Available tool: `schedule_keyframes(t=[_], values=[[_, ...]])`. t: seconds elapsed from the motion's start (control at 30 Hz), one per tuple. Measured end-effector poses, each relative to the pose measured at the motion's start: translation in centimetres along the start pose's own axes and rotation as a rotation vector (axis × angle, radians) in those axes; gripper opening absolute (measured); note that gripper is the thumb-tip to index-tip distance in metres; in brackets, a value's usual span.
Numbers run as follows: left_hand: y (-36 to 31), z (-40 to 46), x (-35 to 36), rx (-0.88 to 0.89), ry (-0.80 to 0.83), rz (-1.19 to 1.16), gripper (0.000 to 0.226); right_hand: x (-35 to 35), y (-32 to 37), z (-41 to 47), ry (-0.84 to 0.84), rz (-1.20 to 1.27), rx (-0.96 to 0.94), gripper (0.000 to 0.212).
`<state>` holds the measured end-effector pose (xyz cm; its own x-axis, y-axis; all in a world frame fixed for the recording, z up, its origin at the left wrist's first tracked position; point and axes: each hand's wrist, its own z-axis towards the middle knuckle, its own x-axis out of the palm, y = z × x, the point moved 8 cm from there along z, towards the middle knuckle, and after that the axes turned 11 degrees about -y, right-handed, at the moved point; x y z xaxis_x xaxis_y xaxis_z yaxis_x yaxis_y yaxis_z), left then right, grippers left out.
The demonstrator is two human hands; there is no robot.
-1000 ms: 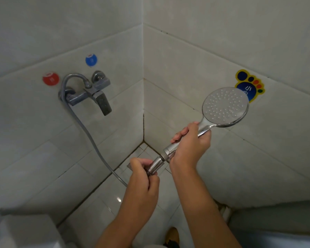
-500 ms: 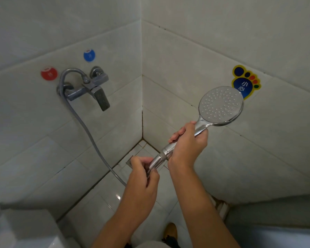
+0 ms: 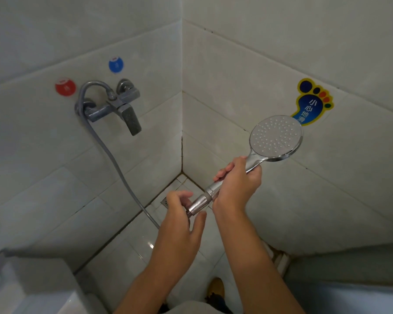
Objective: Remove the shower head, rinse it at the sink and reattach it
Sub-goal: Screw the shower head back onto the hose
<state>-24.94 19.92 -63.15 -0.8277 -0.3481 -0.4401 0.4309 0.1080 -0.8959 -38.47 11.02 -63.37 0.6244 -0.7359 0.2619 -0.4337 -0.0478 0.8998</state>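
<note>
The shower head (image 3: 276, 138) is up in the air at about 2 o'clock, its face with the little holes turned up toward us. The right hand (image 3: 236, 182) is wrapped tight around its handle. The left hand (image 3: 179, 214) sits just below, at the shiny nut (image 3: 197, 203) where the hose (image 3: 114, 159) joins on. Its thumb and fingers are spread around the nut but look loose, and I cannot tell if they really pinch it (it looks like a new grab between turns).

The step seems to be twisting the nut off. To do it well, the right hand should hold the handle very still while the left hand takes the nut firmly and turns it a little at a time. Once it is loose, the left hand should keep hold of the hose end so it does not drop and bang the floor (image 3: 132, 243).

At 10 o'clock the tap (image 3: 114, 105) sticks out from the wall, and the hose loops over it and runs down to the hands. A red dot (image 3: 65, 86) and a blue dot (image 3: 116, 64) sit above it. A foot sticker (image 3: 311, 103) is on the wall right behind the shower head. Nothing blocks the hands, but the corner is tight, so the head could bump the wall.
</note>
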Motion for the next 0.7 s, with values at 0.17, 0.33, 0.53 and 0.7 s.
schedule_keyframes(t=[0.17,0.33,0.53,0.7], values=[[0.02,0.10,0.01,0.014,0.010,0.035,0.030,-0.12,-0.18,0.00,-0.008,0.002,0.013,0.005],[0.01,0.44,-0.02,0.089,0.000,0.070,0.012,-0.16,-0.09,0.15,-0.009,0.001,0.005,0.006],[0.24,0.59,0.02,0.037,-0.015,-0.004,0.032,-0.12,-0.20,0.39,-0.022,-0.003,0.022,0.006],[-0.11,0.63,0.16,0.057,0.014,0.043,0.042,0.18,-0.26,0.45,-0.024,0.000,0.023,0.006]])
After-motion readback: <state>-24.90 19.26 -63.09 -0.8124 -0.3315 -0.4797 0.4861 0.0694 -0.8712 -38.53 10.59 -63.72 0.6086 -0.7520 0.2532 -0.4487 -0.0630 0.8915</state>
